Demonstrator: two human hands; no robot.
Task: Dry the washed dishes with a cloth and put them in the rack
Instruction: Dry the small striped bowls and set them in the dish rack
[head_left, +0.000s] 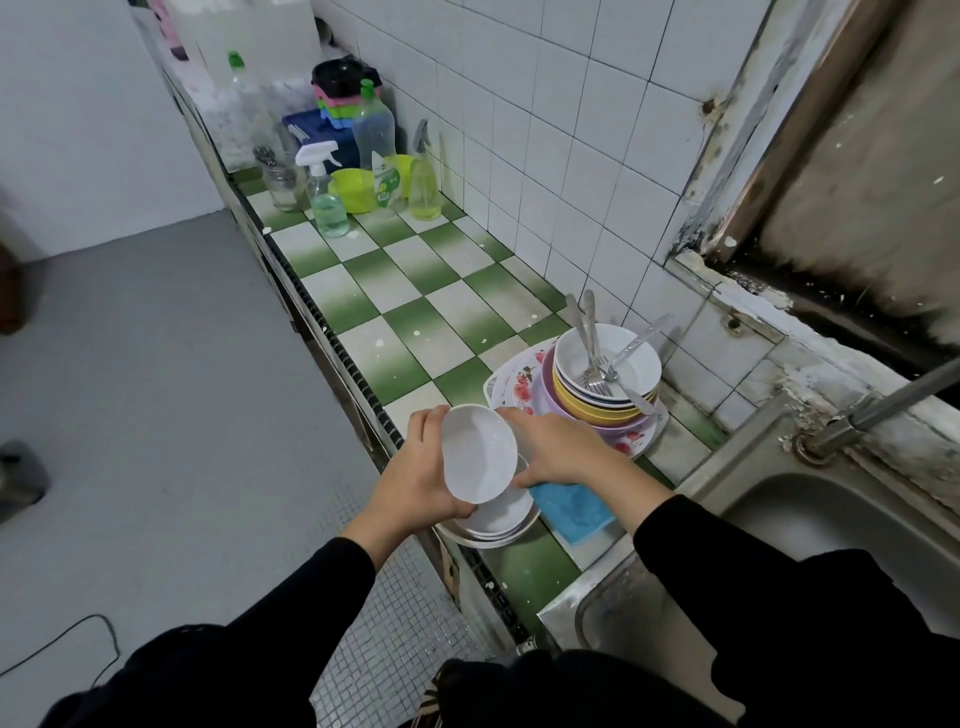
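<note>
- White bowl (480, 452) is gripped at both sides, tilted, by left hand (415, 478) and right hand (561, 452).
- It is held just above stacked bowls (501, 517).
- Blue cloth (571, 512) is laid beside the stack.

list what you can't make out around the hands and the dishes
All in the head view:
1. Right hand: fingertips hidden behind the white bowl that the left hand grips, so its hold is unclear.
2. Blue cloth: partly covered by the right hand and wrist.
3. White plates beneath the bowl: their number is hidden by bowl and hands.
4. Tap: far end cut off by the right edge.
5. Rack: not in the frame.
</note>
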